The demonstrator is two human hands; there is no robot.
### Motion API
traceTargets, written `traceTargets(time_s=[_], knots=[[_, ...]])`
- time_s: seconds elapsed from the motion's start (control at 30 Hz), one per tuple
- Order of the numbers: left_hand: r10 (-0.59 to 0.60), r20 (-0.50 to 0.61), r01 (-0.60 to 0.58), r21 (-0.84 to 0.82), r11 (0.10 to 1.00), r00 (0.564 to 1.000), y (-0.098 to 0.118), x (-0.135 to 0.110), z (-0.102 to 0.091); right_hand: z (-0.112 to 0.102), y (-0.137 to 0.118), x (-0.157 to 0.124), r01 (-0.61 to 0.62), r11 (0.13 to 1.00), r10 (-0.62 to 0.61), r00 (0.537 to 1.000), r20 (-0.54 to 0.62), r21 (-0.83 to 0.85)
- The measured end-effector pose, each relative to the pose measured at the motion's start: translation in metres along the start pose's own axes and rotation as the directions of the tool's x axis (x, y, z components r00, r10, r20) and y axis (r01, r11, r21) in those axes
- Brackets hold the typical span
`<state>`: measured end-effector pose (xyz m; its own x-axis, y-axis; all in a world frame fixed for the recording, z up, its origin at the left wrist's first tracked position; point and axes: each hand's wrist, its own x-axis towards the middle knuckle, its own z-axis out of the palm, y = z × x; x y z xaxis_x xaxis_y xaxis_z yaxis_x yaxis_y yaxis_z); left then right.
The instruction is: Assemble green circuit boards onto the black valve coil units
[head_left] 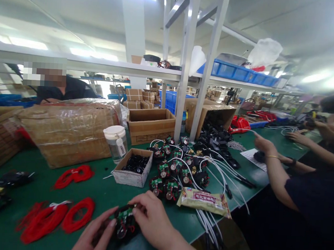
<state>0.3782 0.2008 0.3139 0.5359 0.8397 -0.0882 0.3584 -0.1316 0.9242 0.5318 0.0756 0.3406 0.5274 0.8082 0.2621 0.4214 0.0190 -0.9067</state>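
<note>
My left hand (95, 233) and my right hand (151, 219) both grip a small black round part with a green circuit board (124, 223), held low over the green table's near edge. The right fingers pinch its top; the left fingers curl round its left side. Just beyond lies a cluster of similar circuit-board parts (176, 166) with white cables (223, 172) trailing right. A wrapped snack packet (203, 201) lies to the right of my right hand.
Red wire coils (67, 213) lie left. A small open box of black parts (134, 166), a clear jar (117, 143) and large cartons (71, 131) stand behind. A tipped carton spills black pieces (216, 137). Co-workers' arms (274, 164) reach in from the right; another person sits far left.
</note>
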Motion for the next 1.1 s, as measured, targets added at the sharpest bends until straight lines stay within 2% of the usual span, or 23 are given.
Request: traceTargets(time_s=[0.2, 0.6, 0.87, 1.1], knots=[[0.075, -0.021, -0.076, -0.029, 0.997, 0.997, 0.016, -0.021, 0.006, -0.005, 0.0, -0.006, -0.008, 0.999, 0.006, 0.998, 0.063, 0.035], [0.121, 0.015, -0.119, -0.089, 0.989, 0.993, 0.014, -0.032, 0.007, -0.003, 0.01, -0.016, -0.034, 0.999, 0.03, 0.987, 0.158, 0.026], [0.138, 0.061, -0.133, -0.067, 0.989, 0.989, 0.006, -0.033, 0.004, -0.003, 0.012, -0.023, -0.046, 0.999, 0.044, 0.983, 0.18, 0.005], [0.15, 0.072, -0.145, -0.068, 0.987, 0.986, 0.008, -0.034, 0.005, -0.001, 0.011, -0.024, -0.05, 0.999, 0.05, 0.982, 0.18, -0.009]])
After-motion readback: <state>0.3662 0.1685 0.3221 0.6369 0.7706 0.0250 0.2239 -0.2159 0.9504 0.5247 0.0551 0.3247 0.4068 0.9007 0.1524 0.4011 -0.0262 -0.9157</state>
